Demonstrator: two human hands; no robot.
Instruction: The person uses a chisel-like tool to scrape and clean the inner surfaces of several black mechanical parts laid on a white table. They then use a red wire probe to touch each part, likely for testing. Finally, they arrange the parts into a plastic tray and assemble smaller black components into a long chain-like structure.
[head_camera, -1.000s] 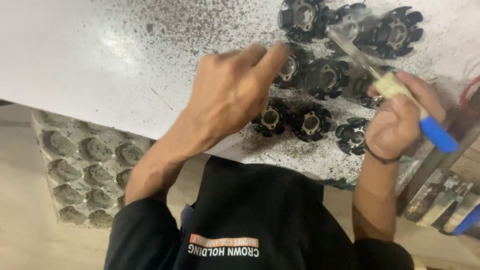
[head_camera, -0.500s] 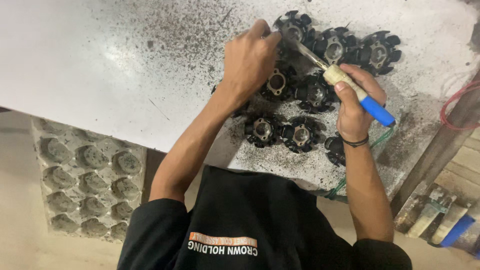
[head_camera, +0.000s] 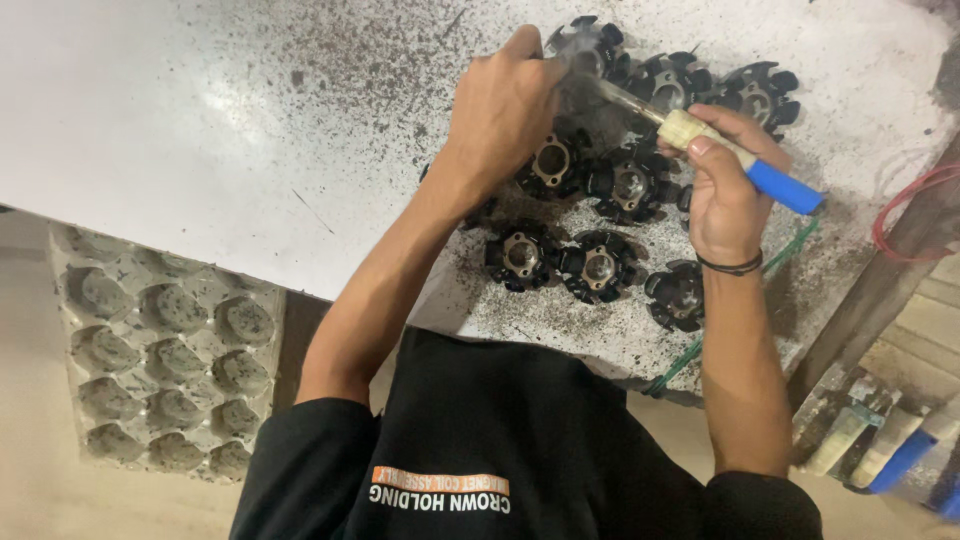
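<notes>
Speckled table: left hand steadies rotor, brush touching.

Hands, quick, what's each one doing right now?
Left hand: closed, fingertips on a black finned part.
Right hand: closed around a blue-handled tool.

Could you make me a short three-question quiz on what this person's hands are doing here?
1. True or false: the right hand holds a blue-handled tool.
2. What does the left hand touch? A) the grey moulded cell tray B) a black finned round metal part C) the red wire
3. Fill in: the black parts lie on a speckled white ____.

Key: 1 true; 2 B; 3 table.
</notes>
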